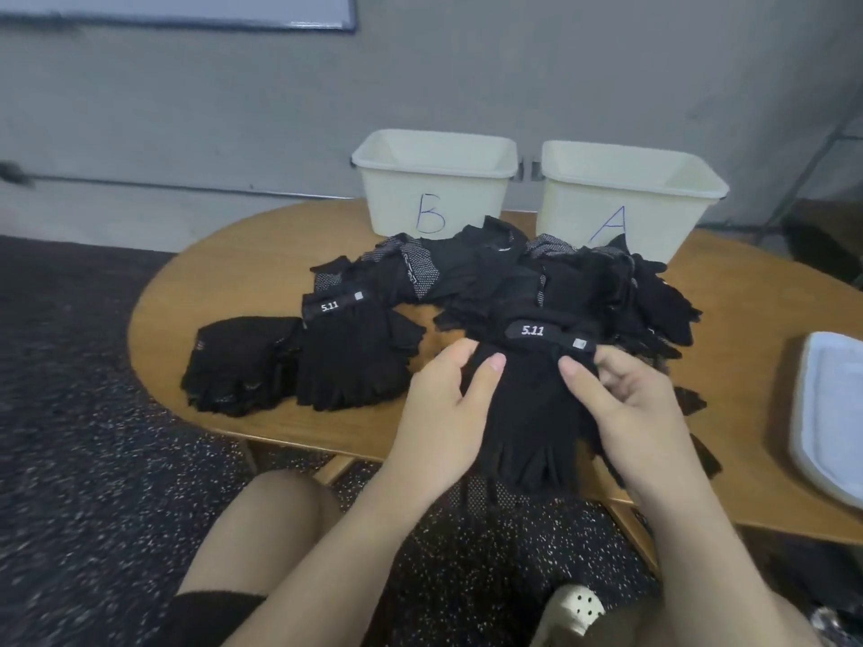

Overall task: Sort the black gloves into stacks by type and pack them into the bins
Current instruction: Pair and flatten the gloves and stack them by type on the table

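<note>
The left hand (pixel 439 403) and right hand (pixel 626 403) pinch the two edges of a black fingerless glove (pixel 532 413) with a 5.11 wrist strap, holding it over the near edge of the desk (pixel 233 268). It looks light, soft and floppy, so taking it by the cuff or both sides should keep it flat. A matching 5.11 stack (pixel 350 357) and a darker mesh stack (pixel 238 361) lie to the left; an unsorted pile (pixel 537 277) sits behind, touching bin B (pixel 434 179) and bin A (pixel 626 193). The desk is an oval wooden top on speckled dark carpet, against a grey wall; a white tray (pixel 831 413) lies at its right
</note>
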{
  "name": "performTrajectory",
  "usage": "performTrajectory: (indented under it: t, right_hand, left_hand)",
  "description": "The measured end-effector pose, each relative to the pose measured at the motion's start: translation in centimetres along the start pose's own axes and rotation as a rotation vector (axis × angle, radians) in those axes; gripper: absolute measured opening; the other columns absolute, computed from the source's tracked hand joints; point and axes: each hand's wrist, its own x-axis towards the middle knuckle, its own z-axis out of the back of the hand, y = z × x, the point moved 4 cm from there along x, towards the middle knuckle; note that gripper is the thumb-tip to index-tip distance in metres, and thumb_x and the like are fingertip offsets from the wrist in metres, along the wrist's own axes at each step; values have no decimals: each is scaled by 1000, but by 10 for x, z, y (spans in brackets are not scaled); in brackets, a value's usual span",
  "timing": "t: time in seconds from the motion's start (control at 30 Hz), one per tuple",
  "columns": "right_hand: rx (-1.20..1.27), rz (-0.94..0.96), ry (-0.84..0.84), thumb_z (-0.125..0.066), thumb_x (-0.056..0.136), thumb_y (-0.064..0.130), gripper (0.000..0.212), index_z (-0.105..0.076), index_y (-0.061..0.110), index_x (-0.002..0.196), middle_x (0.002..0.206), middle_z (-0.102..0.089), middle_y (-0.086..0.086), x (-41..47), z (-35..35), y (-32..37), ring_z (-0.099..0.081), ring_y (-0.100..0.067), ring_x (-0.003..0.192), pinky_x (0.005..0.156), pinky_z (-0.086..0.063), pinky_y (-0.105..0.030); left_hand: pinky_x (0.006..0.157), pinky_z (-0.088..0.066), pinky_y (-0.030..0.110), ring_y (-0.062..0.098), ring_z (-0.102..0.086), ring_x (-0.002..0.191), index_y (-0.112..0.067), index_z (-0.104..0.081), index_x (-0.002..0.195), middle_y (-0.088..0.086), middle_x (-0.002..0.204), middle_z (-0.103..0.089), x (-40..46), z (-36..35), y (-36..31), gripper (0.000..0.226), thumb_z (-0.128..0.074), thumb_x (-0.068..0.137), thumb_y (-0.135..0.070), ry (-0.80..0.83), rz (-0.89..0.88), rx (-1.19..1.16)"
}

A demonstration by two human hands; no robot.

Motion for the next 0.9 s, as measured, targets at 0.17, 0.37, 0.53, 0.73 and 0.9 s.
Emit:
performTrajectory:
  t: [0.17,0.37,0.53,0.73,0.9]
  right_hand:
    - [3,27,73,-66,98,15,14,-76,14,106,101,-80,1,12,-55,14,-75,-16,100,87,-60,-33]
    - [-111,97,198,-70,89,52,64,-61,-11,99,102,-61,-40,51,-129,15,-59,-58,100,84,-50,-71]
    - [-199,75,272,-67,96,42,48,-66,-6,89,92,-74,-20,87,-174,11,-72,-38,91,81,-59,-55]
    - [-460,149,266,-65,98,40,41,-66,5,78,82,-74,-8,115,-198,2,-70,-21,82,77,-57,-41]
    - [-553,166,205,-69,96,38,33,-70,7,87,82,-72,6,124,-203,-11,-66,-5,80,72,-50,-22]
  left_hand:
    - [66,-54,44,13,-62,70,-24,-58,78,-6,73,-63,-4,62,8,33,-57,102,-46,-137,7,120]
    - [74,-59,24,1,-67,88,-22,-69,101,-14,92,-71,1,128,31,18,-62,101,-39,-329,88,189]
    - [81,-61,30,9,-67,97,-15,-67,128,-5,105,-71,6,159,51,35,-65,100,-36,-472,176,220]
    - [66,-45,6,6,-64,86,-14,-64,132,0,104,-72,15,167,64,36,-66,100,-30,-487,263,293]
    - [78,-54,17,5,-63,87,-18,-57,141,-4,114,-67,16,167,63,43,-67,100,-26,-386,273,411]
